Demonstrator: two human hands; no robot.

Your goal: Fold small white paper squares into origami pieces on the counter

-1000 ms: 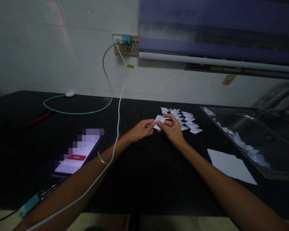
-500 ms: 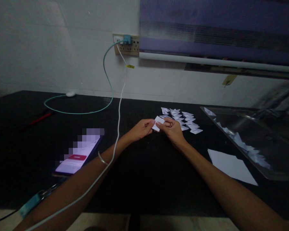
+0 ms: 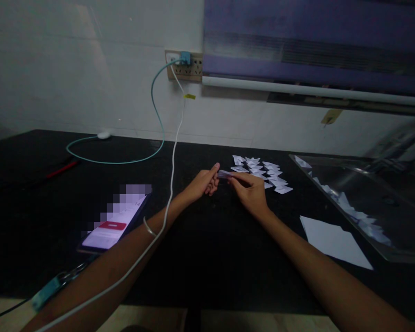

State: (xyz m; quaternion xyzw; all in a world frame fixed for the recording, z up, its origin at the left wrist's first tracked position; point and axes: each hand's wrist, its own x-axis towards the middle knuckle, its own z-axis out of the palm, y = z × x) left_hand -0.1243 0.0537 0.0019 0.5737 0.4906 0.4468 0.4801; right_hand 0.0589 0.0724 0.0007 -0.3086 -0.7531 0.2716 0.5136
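Note:
A small folded piece of white paper [image 3: 224, 174] is held up over the dark counter, seen almost edge-on. My right hand [image 3: 252, 192] pinches its right end between thumb and fingers. At the other end, my left hand [image 3: 206, 182] is closed with fingers curled and thumb raised, and the paper's left edge meets it. Just behind my right hand, several folded white paper boats [image 3: 257, 169] lie in rows; the hand hides some of them. Flat white paper sheets [image 3: 335, 242] rest to the right of my right forearm.
More folded paper pieces [image 3: 356, 214] line the rim of the sink [image 3: 380, 184] at right. A lit phone [image 3: 107, 235] lies left of my left forearm. The white cable [image 3: 173, 161] hangs from the wall socket [image 3: 193, 67] across that forearm. A teal cable [image 3: 124, 163] loops at the back.
The paper was a flat-facing square between both hands and now shows its thin edge. My left thumb has lifted, and the right hand has shifted slightly right and down.

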